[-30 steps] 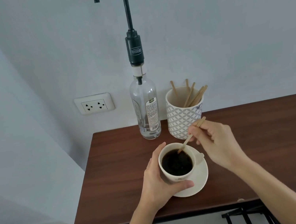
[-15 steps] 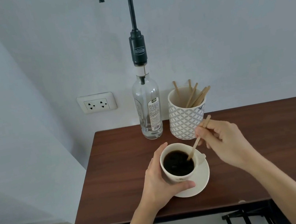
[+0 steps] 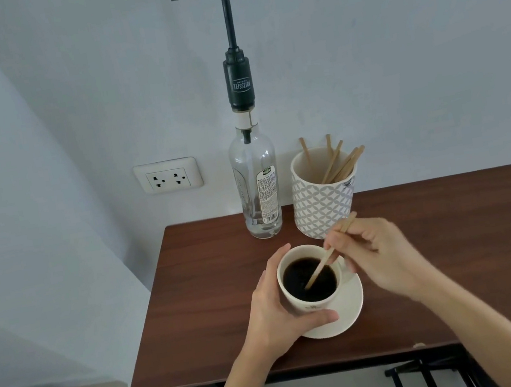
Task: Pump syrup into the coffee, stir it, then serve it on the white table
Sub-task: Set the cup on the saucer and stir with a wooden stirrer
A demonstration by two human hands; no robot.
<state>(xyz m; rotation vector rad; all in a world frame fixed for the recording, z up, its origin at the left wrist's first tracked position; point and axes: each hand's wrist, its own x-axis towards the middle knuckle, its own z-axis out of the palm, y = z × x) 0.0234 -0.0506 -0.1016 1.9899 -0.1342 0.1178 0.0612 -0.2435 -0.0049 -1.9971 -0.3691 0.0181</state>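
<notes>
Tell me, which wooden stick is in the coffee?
The stirrer pinched in the right hand. Its lower end dips into the coffee cup, which the left hand holds. The other sticks stand in the patterned holder.

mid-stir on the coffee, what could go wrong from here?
1. The cup is nearly full of coffee; the stir stick in the right hand could slop some over the rim onto the saucer.
2. The right hand works close to the patterned stick holder; a wide stir might knock it.
3. Serving comes next: only the left hand steadies the cup, so it may slide on the saucer when carried.
</notes>
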